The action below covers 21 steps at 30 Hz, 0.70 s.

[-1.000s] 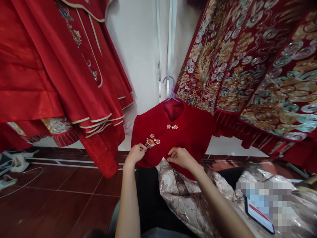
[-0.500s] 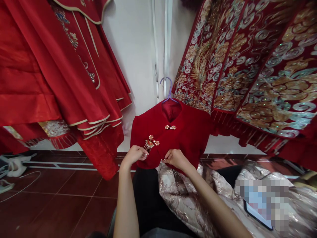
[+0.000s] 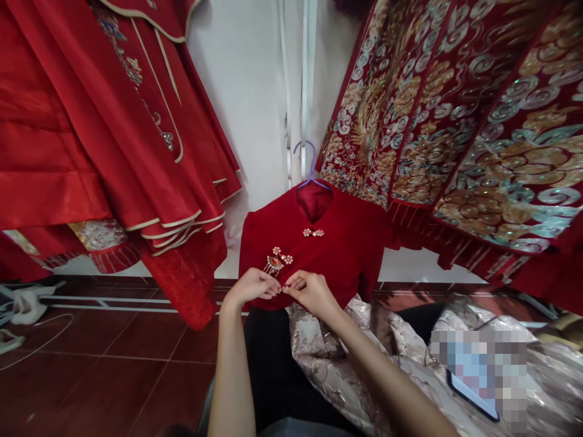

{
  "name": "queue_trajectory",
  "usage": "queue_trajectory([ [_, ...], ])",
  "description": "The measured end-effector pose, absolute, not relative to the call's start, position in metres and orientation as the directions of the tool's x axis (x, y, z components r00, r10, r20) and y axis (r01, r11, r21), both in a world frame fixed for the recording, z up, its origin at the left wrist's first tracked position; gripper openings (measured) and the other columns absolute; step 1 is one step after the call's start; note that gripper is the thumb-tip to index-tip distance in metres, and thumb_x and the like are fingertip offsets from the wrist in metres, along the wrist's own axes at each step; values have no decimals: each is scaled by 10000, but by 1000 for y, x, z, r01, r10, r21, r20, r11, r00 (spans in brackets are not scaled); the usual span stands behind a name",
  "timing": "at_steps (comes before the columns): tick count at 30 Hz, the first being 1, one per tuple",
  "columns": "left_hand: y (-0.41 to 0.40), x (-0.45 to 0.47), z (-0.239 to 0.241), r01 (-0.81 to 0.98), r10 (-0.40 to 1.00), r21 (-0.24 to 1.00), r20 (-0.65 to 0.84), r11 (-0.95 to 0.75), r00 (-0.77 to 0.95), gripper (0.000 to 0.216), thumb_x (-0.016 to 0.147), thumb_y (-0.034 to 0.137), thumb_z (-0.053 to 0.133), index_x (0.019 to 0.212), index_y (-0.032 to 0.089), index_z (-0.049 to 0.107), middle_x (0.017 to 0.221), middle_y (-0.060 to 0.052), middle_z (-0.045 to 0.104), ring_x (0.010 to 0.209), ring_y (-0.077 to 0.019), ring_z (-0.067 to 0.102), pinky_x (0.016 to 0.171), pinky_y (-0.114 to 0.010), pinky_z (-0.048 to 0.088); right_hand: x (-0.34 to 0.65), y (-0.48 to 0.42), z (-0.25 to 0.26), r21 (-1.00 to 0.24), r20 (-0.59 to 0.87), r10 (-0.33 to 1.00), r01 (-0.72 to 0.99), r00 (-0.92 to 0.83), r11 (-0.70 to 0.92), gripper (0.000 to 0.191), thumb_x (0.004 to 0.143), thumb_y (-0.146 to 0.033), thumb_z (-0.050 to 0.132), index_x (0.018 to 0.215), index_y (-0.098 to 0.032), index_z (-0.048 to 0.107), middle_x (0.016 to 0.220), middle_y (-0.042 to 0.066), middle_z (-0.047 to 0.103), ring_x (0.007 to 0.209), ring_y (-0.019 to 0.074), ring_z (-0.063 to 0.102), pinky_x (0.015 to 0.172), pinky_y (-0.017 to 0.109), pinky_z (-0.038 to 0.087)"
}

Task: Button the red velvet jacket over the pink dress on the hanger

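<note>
A red velvet top point(image 3: 346, 249) hangs in front of me on a purple hanger point(image 3: 311, 173). Pinned to its front are a jewelled brooch with dangling strands point(image 3: 274, 264) and a flower-ended clasp point(image 3: 313, 233) below the collar. My left hand point(image 3: 255, 285) and my right hand point(image 3: 312, 291) meet near the top's lower edge. Their fingertips pinch a small jewelled clasp point(image 3: 283, 289) between them, mostly covered by the fingers; whether its halves are joined I cannot tell.
Red garments point(image 3: 150, 152) hang on the left, and a heavily embroidered red garment point(image 3: 478, 133) on the right. Shiny patterned fabric point(image 3: 337, 364) lies across my lap and to the right, with a phone point(image 3: 473, 394) on it. White shoes point(image 3: 25, 306) stand far left.
My right hand has moved left, bringing its pinched fingers up against those of my left hand. The left hand has shifted slightly right. The top stays on its hanger.
</note>
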<state>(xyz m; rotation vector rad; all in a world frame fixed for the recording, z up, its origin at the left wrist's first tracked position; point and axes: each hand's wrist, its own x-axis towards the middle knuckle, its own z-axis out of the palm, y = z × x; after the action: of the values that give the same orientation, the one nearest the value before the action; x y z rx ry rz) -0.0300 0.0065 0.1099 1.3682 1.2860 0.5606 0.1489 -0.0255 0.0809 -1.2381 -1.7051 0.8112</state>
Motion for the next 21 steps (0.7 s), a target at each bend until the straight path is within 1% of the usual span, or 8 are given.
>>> queue_trajectory([
  [4,6,-30,108,357,900,914,-308,192,307,240,596,266,733,764,95,728,719,-65,718,692,-140,665,705,-248,532,145,-21,70,-839,332,935,415,-125,353,46,738,-191,664,780,-176,651,737,11,699,670,130,656,650,224,520],
  [8,8,-29,102,419,910,900,-271,124,313,305,551,290,788,772,88,729,624,-47,689,577,-119,618,587,-218,499,146,-21,67,-833,340,931,416,-133,364,44,753,-189,639,794,-176,646,741,14,696,676,131,661,649,223,527],
  [11,12,-29,95,438,923,894,-239,89,301,273,553,248,777,757,75,725,577,-45,671,543,-120,599,561,-223,487,145,-22,66,-830,346,930,421,-125,365,60,770,-214,624,805,-173,650,739,20,692,672,133,659,636,222,529],
  [14,15,-30,91,431,931,899,-223,82,289,234,570,213,744,756,71,725,581,-52,674,549,-127,602,581,-238,498,143,-23,63,-817,364,925,439,-109,373,77,776,-226,616,812,-167,651,738,27,680,662,133,650,622,221,528],
  [17,15,-31,93,448,933,893,-195,42,302,225,591,216,720,769,80,739,593,-50,678,553,-121,596,577,-230,492,140,-23,60,-805,386,918,452,-94,385,89,780,-230,611,823,-161,648,754,38,672,660,133,647,611,220,528],
  [19,14,-34,95,457,926,889,-204,38,319,212,596,205,708,773,95,746,606,-44,682,561,-115,595,570,-217,488,140,-22,60,-802,388,916,454,-97,388,94,784,-226,608,831,-157,652,773,48,679,676,138,654,625,225,531],
  [21,14,-37,97,439,908,894,-250,83,337,212,589,179,702,787,113,741,661,-41,696,607,-122,614,578,-214,497,144,-20,62,-807,343,928,460,-144,370,94,780,-214,613,833,-157,665,780,52,697,702,151,671,657,238,536],
])
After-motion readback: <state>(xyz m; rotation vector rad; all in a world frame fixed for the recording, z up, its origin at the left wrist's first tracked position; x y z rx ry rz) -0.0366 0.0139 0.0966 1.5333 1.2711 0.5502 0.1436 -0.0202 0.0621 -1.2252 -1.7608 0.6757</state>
